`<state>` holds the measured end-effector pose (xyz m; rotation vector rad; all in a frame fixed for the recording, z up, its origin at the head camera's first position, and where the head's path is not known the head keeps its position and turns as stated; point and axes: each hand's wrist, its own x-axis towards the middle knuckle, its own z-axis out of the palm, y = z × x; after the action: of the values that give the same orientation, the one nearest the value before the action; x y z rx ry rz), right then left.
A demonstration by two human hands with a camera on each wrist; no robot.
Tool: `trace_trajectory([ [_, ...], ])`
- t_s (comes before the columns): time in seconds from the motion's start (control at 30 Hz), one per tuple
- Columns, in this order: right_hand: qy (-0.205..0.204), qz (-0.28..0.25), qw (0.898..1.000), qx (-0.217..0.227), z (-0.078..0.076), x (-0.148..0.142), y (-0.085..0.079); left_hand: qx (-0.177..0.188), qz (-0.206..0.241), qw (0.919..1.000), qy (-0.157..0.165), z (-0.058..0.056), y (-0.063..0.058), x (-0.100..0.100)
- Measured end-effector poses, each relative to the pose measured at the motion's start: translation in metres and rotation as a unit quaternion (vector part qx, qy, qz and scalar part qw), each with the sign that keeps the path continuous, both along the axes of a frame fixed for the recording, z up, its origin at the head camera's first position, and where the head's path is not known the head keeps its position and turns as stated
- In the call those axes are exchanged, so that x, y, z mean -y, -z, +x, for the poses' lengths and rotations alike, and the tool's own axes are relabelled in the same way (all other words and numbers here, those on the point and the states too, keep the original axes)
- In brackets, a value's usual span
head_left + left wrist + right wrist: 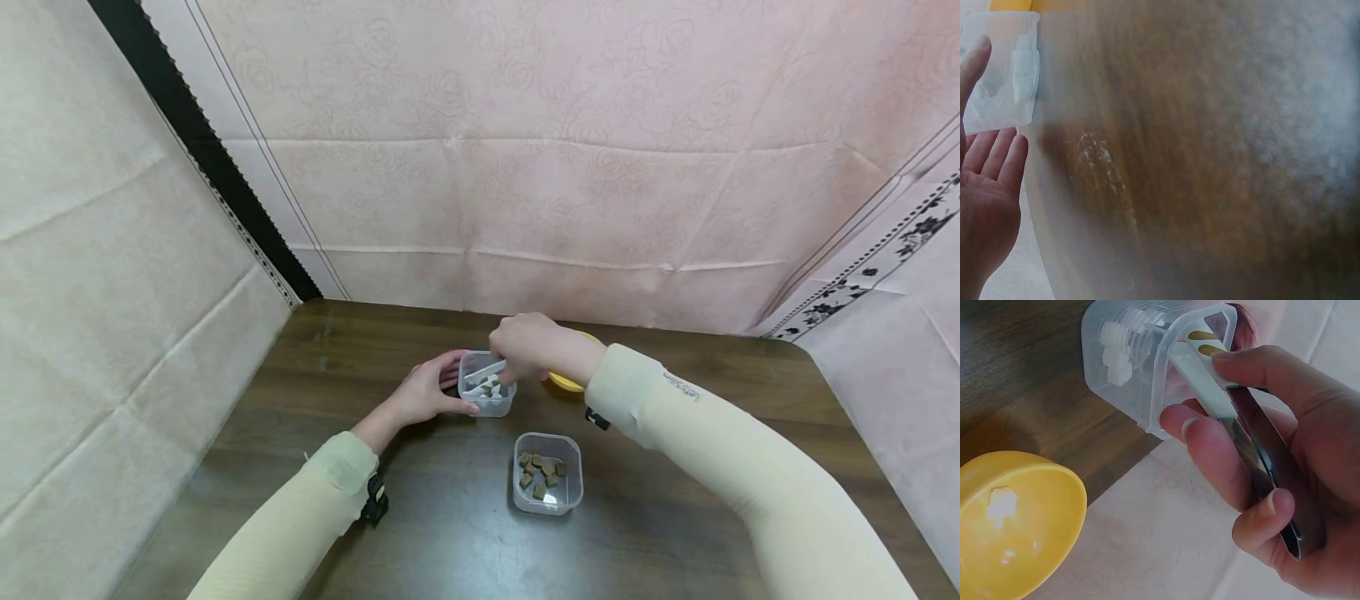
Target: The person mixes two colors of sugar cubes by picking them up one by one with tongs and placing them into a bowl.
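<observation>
My right hand (531, 346) holds metal tongs with white tips (1200, 384), and the tips reach into a small clear plastic box (491, 407). White chunks (1117, 353) lie inside that box, with a few darker bits among them in the head view. On the box's left side, my left hand (429, 392) holds it, thumb at the near side and fingers farther back. Whether the tongs pinch a piece cannot be made out. A yellow bowl (1063, 481) stands right of the box, partly hidden by my right hand and forearm in the head view; a bright white patch shows inside.
Nearer to me on the brown wooden table (435, 517) sits a second clear plastic box (547, 507) with several brown cubes (538, 492) in it. Pale patterned cloth (562, 208) hangs behind the table's far edge and along both sides.
</observation>
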<state>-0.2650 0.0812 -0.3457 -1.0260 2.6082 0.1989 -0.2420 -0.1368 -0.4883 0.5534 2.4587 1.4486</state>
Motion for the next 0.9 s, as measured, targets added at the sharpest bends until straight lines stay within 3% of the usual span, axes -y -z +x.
trace_trajectory([
  [0.6,0.009,0.017,1.000,0.005,0.002,0.007,0.006,0.001,0.006,1.0000,0.005,0.002,-0.002,0.000],
  [0.9,-0.003,0.029,0.999,-0.021,0.002,0.014,0.008,-0.002,-0.001,1.0000,0.005,0.001,-0.002,0.000],
])
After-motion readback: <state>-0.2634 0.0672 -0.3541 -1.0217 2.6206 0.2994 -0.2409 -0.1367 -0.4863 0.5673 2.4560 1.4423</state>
